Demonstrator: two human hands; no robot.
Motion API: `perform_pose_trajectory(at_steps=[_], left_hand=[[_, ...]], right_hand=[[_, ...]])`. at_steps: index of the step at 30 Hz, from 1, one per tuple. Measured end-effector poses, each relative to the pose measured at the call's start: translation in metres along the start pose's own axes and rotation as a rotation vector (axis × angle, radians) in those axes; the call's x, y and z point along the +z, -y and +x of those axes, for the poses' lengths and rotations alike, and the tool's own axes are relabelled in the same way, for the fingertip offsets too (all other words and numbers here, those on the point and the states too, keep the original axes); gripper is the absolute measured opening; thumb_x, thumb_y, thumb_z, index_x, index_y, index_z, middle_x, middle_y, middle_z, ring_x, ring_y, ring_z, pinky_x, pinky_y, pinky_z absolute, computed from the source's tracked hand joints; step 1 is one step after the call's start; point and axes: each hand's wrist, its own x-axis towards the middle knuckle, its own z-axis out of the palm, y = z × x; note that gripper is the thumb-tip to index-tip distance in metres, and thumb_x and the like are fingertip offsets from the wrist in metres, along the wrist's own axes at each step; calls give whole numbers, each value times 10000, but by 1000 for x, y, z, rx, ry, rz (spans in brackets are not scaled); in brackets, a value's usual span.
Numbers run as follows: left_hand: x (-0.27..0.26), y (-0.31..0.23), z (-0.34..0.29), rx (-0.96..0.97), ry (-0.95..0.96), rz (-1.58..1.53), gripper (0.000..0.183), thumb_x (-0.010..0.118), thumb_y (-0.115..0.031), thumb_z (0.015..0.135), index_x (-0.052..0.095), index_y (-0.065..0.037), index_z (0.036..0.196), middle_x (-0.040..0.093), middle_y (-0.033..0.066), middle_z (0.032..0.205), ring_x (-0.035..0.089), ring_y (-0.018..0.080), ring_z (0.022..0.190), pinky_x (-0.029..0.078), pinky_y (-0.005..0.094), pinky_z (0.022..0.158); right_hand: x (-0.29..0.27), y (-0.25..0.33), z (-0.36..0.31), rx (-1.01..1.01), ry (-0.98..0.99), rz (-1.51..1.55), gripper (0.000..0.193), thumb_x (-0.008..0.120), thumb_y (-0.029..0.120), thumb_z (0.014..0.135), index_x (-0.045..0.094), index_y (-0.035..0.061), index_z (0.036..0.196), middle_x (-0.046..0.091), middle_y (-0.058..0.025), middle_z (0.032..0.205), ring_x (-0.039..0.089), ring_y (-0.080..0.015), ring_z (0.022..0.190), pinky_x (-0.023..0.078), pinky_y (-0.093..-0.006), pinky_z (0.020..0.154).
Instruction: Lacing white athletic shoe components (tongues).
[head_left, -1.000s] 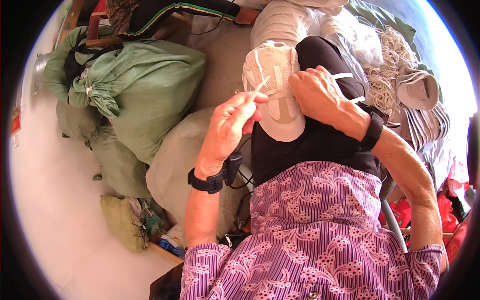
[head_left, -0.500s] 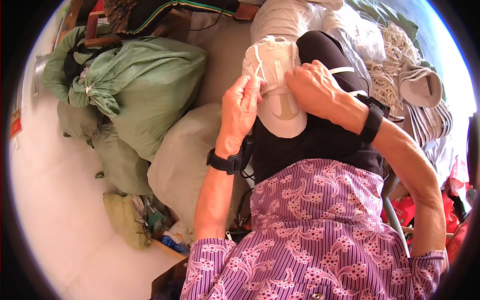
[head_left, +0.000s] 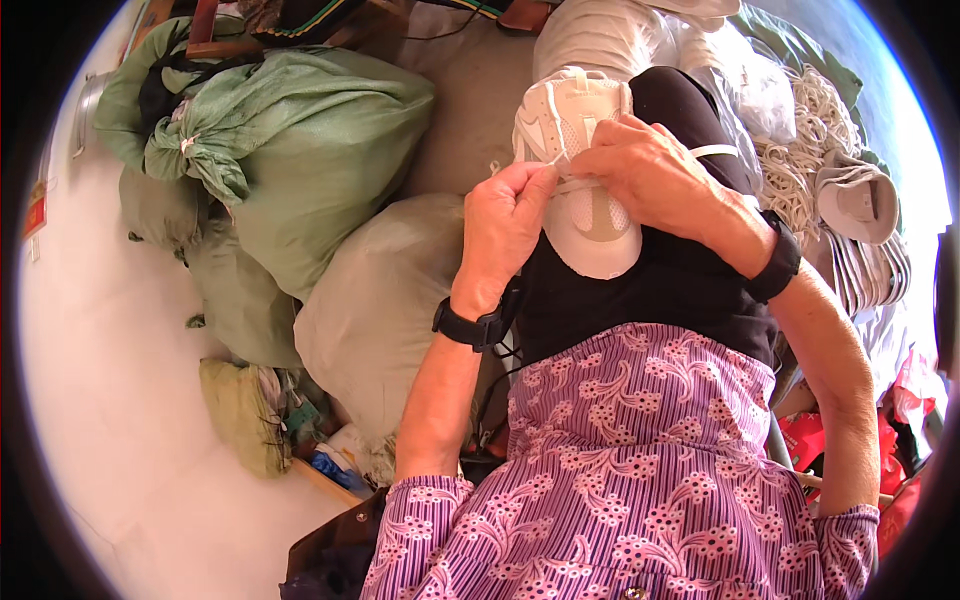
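Note:
A cream-white sneaker upper (head_left: pixel 595 245) lies across my dark-trousered lap, its toe pointing toward me. Whether a sole is under it is hidden. Over its mesh front, my left hand (head_left: pixel 503 222) pinches a thin white shoelace (head_left: pixel 561 158) between thumb and forefinger. Close by, my right hand (head_left: pixel 655 180) has its fingers bent and pressed together at the lacing, where the lace runs into them. Its fingertips partly cover the tongue. A loose white lace end sticks out beyond the back of the right hand.
Tied green sacks (head_left: pixel 320 150) and a beige sack (head_left: pixel 380 285) stand to the left. At the right are a heap of white laces (head_left: pixel 815 115), a pale shoe upper (head_left: pixel 857 200) and a stack of similar pieces (head_left: pixel 865 265). Red bags (head_left: pixel 805 440) lie lower right.
My hands have come together over the upper; the right has moved left across it. The lace, earlier drawn up at the left side, now runs between both hands. The view has shifted slightly.

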Motion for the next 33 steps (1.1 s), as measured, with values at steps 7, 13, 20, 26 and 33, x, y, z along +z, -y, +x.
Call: perform_pose_trajectory(at_steps=[7, 13, 20, 26, 33], left_hand=[[-2, -1, -1, -37, 32, -3, 244, 609, -210, 866, 661, 18, 796, 480, -72, 629, 399, 29, 607, 342, 212, 534], [0, -1, 1, 9, -9, 88, 232, 598, -201, 826, 631, 16, 751, 479, -48, 590, 405, 34, 577, 353, 223, 513], [4, -5, 4, 66, -46, 229, 250, 610, -210, 824, 624, 29, 749, 497, 1, 559, 430, 51, 560, 388, 246, 507], [6, -4, 4, 116, -50, 191, 276, 634, -224, 855, 626, 33, 753, 495, 1, 556, 415, 46, 567, 383, 248, 499], [22, 1, 5, 295, -223, 404, 212, 640, -142, 821, 583, 3, 677, 530, 109, 555, 465, 147, 481, 403, 296, 478]], right_hand=[[5, -9, -4, -50, -65, 125, 254, 576, -44, 736, 670, 34, 959, 592, -124, 881, 561, -316, 896, 462, -393, 803], [9, -7, -5, -38, -135, 146, 239, 559, -15, 736, 686, 73, 919, 603, -114, 871, 577, -323, 908, 479, -418, 783], [9, -7, -7, -38, -161, 150, 234, 567, -13, 740, 692, 66, 921, 609, -114, 876, 580, -320, 911, 479, -412, 785], [10, -6, -8, -17, -150, 129, 227, 569, 0, 755, 692, 74, 930, 610, -108, 883, 582, -311, 908, 472, -405, 794], [11, -7, -8, -34, -165, 123, 217, 585, 15, 762, 695, 84, 935, 607, -100, 889, 578, -308, 895, 471, -401, 782]])
